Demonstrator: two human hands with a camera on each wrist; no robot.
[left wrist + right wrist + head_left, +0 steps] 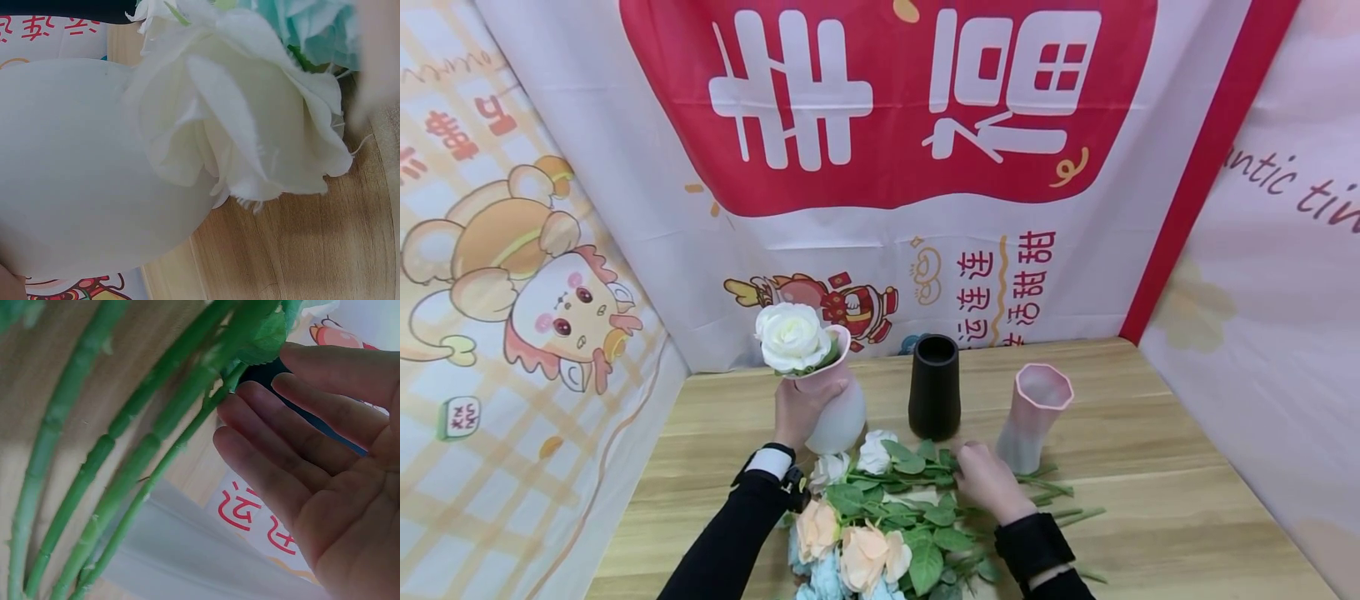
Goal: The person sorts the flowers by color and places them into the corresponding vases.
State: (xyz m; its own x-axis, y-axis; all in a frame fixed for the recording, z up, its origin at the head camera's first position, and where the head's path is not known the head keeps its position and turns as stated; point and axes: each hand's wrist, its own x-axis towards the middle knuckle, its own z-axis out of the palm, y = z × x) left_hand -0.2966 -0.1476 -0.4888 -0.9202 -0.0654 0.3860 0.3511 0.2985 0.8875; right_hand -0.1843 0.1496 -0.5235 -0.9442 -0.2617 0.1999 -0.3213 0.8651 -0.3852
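At the back left, my left hand (pixel 802 408) grips the neck of a pink-and-white vase (pixel 840 421), whose white body fills the left of the left wrist view. A white rose (pixel 793 337) stands in its mouth, with a bit of green leaf beside it. My right hand (pixel 988 479) is at the stems of the flowers lying on the table. In the right wrist view its fingers (pixel 269 456) are spread and gently bent, fingertips right at a thin green stem (pixel 169 459). White roses (pixel 875 452) lie at the far side of the pile.
A black vase (pixel 934 392) and a pink-and-grey faceted vase (pixel 1033 421) stand on the wooden table (pixel 1150 467) beyond and beside the right hand. Peach roses (pixel 863 557) and pale blue flowers (pixel 826 577) lie in front. Printed cloths (pixel 880 225) hang behind and at both sides.
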